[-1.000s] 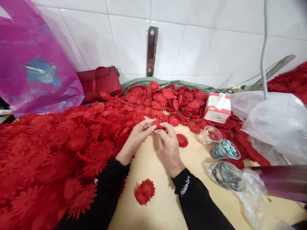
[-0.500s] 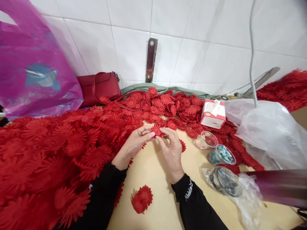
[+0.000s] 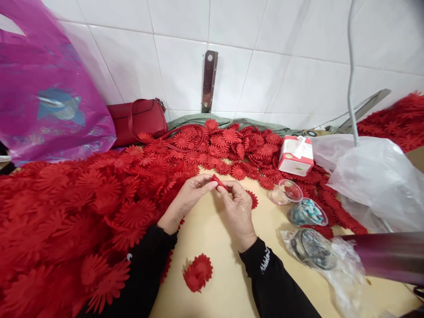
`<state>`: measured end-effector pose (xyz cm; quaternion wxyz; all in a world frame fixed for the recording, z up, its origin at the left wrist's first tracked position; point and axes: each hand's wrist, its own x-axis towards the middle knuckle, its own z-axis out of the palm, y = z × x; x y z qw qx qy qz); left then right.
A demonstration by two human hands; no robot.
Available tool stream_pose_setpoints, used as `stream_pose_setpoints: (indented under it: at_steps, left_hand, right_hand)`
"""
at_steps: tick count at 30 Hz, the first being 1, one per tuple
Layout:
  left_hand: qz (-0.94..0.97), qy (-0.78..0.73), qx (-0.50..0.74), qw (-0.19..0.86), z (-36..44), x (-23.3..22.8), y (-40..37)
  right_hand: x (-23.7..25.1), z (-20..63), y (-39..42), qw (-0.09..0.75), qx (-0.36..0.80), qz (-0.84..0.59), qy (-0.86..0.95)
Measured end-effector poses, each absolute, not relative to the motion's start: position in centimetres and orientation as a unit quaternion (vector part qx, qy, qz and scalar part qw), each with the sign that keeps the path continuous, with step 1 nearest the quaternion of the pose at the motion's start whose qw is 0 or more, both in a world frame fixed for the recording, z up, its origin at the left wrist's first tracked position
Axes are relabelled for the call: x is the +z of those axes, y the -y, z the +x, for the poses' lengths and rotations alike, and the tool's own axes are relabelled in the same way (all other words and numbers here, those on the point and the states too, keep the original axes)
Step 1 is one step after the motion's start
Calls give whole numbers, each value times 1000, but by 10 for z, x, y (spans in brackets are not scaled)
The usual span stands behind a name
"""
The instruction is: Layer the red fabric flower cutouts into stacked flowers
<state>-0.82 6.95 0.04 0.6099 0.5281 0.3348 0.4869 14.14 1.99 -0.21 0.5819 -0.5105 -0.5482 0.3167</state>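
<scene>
Mid-frame, a folded red petal piece (image 3: 220, 182) is pinched between the left hand (image 3: 185, 199) and right hand (image 3: 239, 207). Probably best kept creased tight, clear of the red flower pile (image 3: 99, 203).

Two hands (image 3: 212, 198), one handbag (image 3: 137, 120)

left hand (image 3: 185, 198) fingers pinched together | right hand (image 3: 236, 207) curled, fingertips meeting the left's | both forearms angled in, black sleeves
</scene>
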Motion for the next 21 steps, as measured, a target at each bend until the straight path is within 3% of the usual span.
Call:
stream_pose_setpoints:
  at_steps: [8, 15, 21]
  left_hand:
    - [540, -355, 502, 574, -10, 5, -66]
    - [535, -337, 484, 605, -10, 3, -69]
    - [543, -356, 502, 571, -12, 2, -69]
  right_hand:
    - [-1, 141, -23, 595, 275, -515, 553]
    - [1, 145, -21, 592, 360, -483, 536]
    - [2, 143, -22, 597, 396, -473, 513]
